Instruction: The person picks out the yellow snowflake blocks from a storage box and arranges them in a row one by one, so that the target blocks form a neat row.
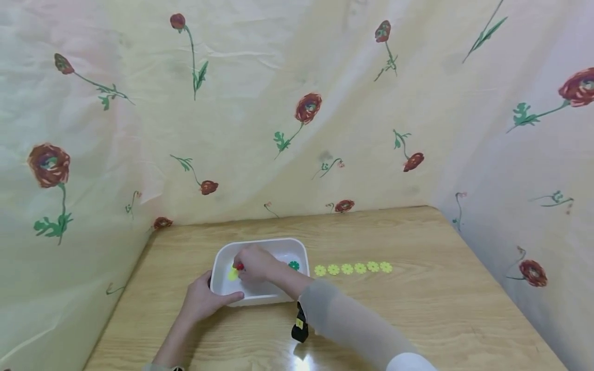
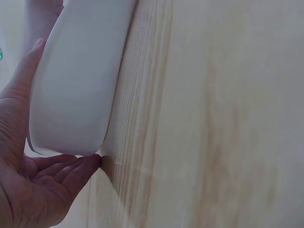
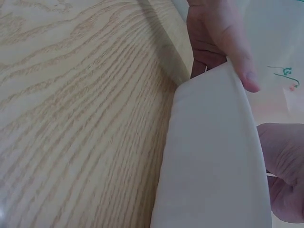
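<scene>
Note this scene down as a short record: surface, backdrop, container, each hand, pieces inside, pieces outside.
Surface: wood-grain table
Backdrop: pale covering printed with red flowers
Container: white tray, upright on the table
Left hand: grips the tray's left near corner, thumb over the rim
Right hand: reaches inside the tray, a red piece at its fingers; whether pinched is unclear
Pieces inside: yellow and green ones visible; others may be hidden
Pieces outside: six yellow flower-shaped pieces in a row, right of the tray
</scene>
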The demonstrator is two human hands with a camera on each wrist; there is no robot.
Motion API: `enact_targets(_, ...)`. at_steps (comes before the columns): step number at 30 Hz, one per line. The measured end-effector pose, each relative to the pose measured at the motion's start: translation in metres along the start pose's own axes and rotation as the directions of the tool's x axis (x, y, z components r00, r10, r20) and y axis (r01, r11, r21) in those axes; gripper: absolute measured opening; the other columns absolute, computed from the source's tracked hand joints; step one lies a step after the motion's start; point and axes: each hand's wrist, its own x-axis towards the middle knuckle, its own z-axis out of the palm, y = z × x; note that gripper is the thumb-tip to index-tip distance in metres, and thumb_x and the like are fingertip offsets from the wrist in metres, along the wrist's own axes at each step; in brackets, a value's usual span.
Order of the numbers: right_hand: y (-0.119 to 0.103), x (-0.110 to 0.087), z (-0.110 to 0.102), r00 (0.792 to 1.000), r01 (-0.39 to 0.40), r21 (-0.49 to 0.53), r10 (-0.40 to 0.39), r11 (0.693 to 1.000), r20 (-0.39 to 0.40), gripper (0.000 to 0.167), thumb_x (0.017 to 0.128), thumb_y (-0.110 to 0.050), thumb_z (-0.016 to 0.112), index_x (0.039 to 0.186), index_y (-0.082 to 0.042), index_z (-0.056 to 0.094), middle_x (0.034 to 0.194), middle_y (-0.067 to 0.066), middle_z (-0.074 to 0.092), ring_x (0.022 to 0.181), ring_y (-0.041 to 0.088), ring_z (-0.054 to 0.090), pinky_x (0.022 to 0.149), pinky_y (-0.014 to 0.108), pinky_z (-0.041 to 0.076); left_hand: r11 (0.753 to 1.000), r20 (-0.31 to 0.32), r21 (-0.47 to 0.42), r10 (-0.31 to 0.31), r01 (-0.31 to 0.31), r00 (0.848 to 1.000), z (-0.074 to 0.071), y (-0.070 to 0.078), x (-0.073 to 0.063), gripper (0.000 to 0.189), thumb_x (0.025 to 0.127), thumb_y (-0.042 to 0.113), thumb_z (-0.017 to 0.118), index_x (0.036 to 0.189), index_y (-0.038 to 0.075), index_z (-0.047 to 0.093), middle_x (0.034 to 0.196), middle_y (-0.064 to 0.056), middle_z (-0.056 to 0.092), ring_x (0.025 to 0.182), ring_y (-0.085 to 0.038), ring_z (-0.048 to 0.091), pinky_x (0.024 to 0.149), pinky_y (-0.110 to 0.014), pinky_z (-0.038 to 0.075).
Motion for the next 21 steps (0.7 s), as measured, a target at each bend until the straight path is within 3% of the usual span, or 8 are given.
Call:
enact_targets(6,0.000,0.000,0.007,1.000,-0.004,-0.025,0.004,1.000,0.024,0.025,0.092,-0.008,0.078,0.116,-0.013,0.082,0.114,-0.001,0.082,0.108,0.012,0.072,0.094,0.020,0.056,1.000,-0.001,-0.009,0.005,-0.005,1.000,0.000,0.002,0.000,0.083,0.066,0.047,0.101,0.127,0.000,0.069,0.108,-0.014,0.078,0.088,-0.020,0.066,0.072,-0.031,0.051)
enact_targets(14,-0.002,-0.001,0.014,0.998,-0.026,-0.039,0.028,0.999,0.050,0.027,0.090,-0.007,0.078,0.115,-0.013,0.082,0.110,-0.001,0.081,0.100,0.011,0.071,0.090,0.020,0.057,1.000,-0.001,0.004,0.004,-0.004,1.000,0.001,-0.003,0.000,0.084,0.066,0.048,0.100,0.127,0.000,0.069,0.107,-0.014,0.078,0.089,-0.021,0.066,0.073,-0.032,0.052)
enact_targets(21,-0.002,0.001,0.016,0.998,-0.041,-0.034,0.042,0.999,0.037,0.030,0.091,-0.007,0.076,0.119,-0.015,0.081,0.118,-0.002,0.081,0.111,0.013,0.072,0.095,0.021,0.057,1.000,-0.006,0.001,0.001,-0.001,1.000,0.002,-0.004,0.002,0.086,0.066,0.051,0.099,0.128,0.001,0.068,0.109,-0.014,0.077,0.091,-0.021,0.066,0.075,-0.032,0.052)
